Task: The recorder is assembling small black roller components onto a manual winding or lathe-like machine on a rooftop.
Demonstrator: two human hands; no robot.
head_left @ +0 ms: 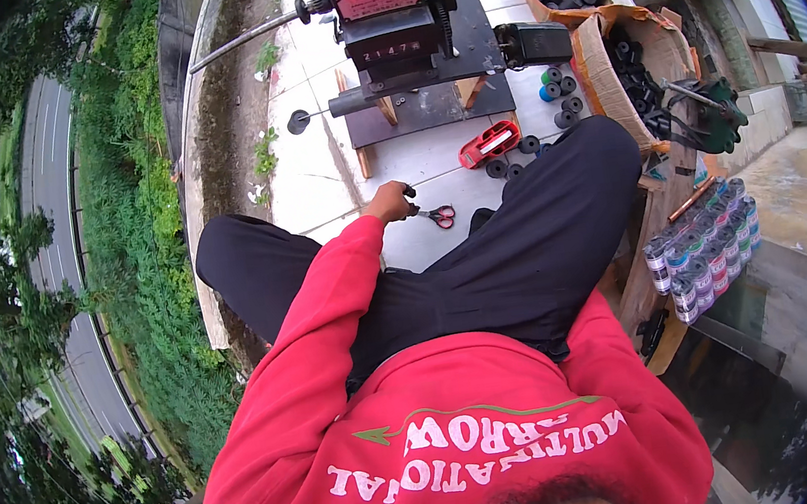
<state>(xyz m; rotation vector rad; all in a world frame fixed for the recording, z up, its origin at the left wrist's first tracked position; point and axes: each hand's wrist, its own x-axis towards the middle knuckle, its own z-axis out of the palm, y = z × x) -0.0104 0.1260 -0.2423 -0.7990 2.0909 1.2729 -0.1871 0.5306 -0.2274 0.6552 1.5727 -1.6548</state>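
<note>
My left hand [390,201] is low between my knees, above the white tiled floor. Its fingers curl round something small and dark that I cannot make out. Just to its right lie scissors [441,216] with red and black handles, their blades pointing toward the hand. My right sleeve [601,344] runs down past my right thigh, and the hand itself is hidden. Ahead of me a black winding machine [392,37] with a counter, gears and a long rod stands on a dark board [432,112]. A red tool-like holder [489,145] lies near my right knee.
Several black spools [561,100] lie beside the board. Cardboard boxes [591,58] of black spools stand at the right. A wrapped pack of coloured rolls [706,250] is near my right side. A low ledge [199,146] borders the left, with plants and a road beyond.
</note>
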